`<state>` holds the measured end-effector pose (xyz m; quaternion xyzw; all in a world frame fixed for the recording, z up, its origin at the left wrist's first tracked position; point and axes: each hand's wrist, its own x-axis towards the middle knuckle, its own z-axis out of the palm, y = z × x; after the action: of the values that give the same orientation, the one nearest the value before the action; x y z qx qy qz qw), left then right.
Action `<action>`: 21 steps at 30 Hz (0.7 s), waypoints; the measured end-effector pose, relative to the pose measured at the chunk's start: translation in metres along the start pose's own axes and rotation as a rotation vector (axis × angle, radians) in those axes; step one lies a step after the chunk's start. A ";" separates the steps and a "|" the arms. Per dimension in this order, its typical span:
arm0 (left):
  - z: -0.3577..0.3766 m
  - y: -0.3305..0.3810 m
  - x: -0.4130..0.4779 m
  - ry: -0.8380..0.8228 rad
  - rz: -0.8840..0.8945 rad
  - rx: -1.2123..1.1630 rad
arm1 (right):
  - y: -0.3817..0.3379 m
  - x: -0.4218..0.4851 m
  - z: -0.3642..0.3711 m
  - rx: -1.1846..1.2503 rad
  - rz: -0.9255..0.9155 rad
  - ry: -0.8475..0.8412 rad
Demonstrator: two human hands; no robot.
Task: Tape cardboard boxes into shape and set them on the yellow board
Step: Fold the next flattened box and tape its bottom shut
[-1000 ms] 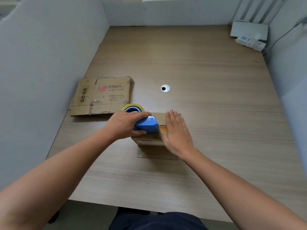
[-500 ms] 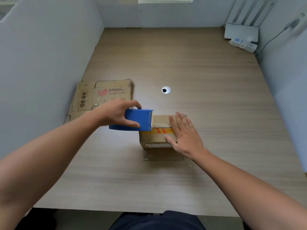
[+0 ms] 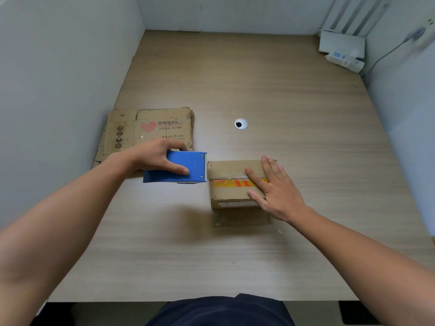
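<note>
Blue plastic was gripped by the left hand (image 3: 156,158): the tape dispenser (image 3: 188,168) was held with the thumb along its near side and the fingers curled over its far edge. The dispenser was positioned just beside the left edge of the cardboard box (image 3: 226,194); contact between the two could not be confirmed. The right hand (image 3: 276,190) was laid flat on the right part of the box top, fingers straight and spread, across a strip of yellow tape (image 3: 235,183) with red marks that ran along the flap seam. The box was located on the desk (image 3: 270,90), near its middle. A stack of flattened cardboard (image 3: 150,128) was located behind the left hand, beside the left partition (image 3: 58,90). A round cable grommet (image 3: 241,124) was set in the desk beyond the box. A power strip (image 3: 344,59) was placed at the far right corner.
</note>
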<state>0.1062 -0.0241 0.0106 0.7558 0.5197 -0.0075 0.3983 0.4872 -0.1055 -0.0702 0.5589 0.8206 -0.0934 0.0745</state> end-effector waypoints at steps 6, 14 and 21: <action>-0.010 -0.030 -0.017 0.031 -0.067 -0.073 | -0.003 0.001 -0.002 0.005 0.030 -0.017; 0.008 -0.039 -0.021 0.080 -0.049 -0.105 | -0.040 0.010 -0.021 0.026 0.122 -0.077; 0.000 -0.032 -0.020 0.050 -0.045 -0.096 | -0.095 0.038 -0.019 0.194 0.414 -0.019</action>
<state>0.0716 -0.0345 0.0001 0.7239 0.5461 0.0276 0.4207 0.3843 -0.1002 -0.0534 0.7192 0.6746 -0.1598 0.0457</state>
